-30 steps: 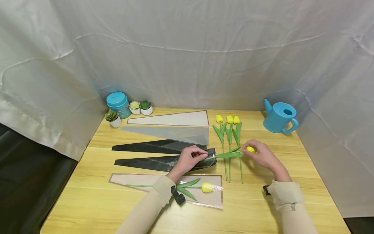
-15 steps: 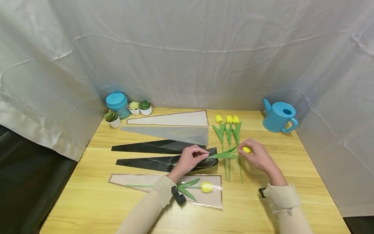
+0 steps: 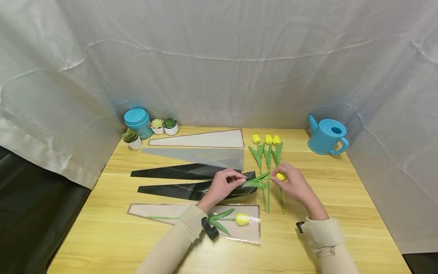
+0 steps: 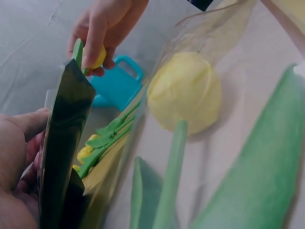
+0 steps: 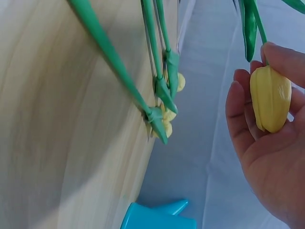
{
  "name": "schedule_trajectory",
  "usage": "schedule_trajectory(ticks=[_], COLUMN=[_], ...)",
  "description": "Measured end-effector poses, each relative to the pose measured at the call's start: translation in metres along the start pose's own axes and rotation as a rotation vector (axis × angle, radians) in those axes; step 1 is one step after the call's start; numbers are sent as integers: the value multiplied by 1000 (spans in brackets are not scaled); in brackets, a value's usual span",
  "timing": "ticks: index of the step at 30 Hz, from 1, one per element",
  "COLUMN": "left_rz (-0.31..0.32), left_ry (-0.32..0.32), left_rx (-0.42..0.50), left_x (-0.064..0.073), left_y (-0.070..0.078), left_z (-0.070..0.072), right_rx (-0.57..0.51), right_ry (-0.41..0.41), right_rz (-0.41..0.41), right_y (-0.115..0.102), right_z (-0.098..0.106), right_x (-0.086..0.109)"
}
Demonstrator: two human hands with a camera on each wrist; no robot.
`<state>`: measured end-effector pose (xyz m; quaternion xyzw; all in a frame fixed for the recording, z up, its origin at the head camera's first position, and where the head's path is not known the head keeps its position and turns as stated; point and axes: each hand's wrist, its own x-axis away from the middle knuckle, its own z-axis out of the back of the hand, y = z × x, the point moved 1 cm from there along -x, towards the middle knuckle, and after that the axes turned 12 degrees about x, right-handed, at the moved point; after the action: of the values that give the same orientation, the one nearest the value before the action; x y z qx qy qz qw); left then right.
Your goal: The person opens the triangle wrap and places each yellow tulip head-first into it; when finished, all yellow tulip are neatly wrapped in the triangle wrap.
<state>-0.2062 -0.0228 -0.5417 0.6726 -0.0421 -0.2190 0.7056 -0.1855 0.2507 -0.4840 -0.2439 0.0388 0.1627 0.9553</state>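
Observation:
A black tapered flower sleeve (image 3: pixel 171 191) lies with its wide mouth to the right, lifted there by my left hand (image 3: pixel 222 185). Thumb and fingertips pinch the edge of that mouth; the left wrist view shows the raised black edge (image 4: pixel 69 124) close up. My right hand (image 3: pixel 291 183) pinches a yellow tulip (image 5: pixel 270 98) by the stem right below its bloom, with the bloom cupped under the palm. Its stem runs leftward into the sleeve, and its green leaves (image 3: pixel 257 184) are at the mouth. The lower stem is mostly hidden by the sleeve and left hand.
Three loose tulips (image 3: pixel 268 140) lie behind the hands. Nearer, a tulip lies in a clear-fronted sleeve (image 3: pixel 249 236) beneath the left forearm. Another black sleeve (image 3: pixel 161 171), a grey one (image 3: pixel 178 153) and a white one (image 3: pixel 205 139) lie behind. A blue watering can (image 3: pixel 326 137) stands back right.
My right hand has moved left with the tulip, and its leaves have come to the sleeve's mouth. My left hand stays nearly in place; the black sleeve has shifted slightly right.

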Motion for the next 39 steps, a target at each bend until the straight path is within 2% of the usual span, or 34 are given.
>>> schedule_trajectory(ticks=[8, 15, 20, 29, 36, 39], left_rz=[-23, -46, -45, -46, -46, -46], left_ry=[13, 29, 30, 31, 26, 22], left_rx=[4, -12, -25, -18, -11, -18], left_x=[-2, 1, 3, 2, 3, 0], left_y=[5, 30, 39, 43, 45, 30], left_z=[-5, -8, -8, -10, -10, -11], right_rx=[15, 33, 26, -1, 13, 17], right_ry=[20, 36, 33, 35, 25, 14], right_rz=[33, 52, 49, 95, 97, 94], right_y=[-9, -15, -19, -29, -34, -35], right_z=[-7, -10, -13, -21, -31, -34], right_x=[-4, -6, -7, -10, -12, -12])
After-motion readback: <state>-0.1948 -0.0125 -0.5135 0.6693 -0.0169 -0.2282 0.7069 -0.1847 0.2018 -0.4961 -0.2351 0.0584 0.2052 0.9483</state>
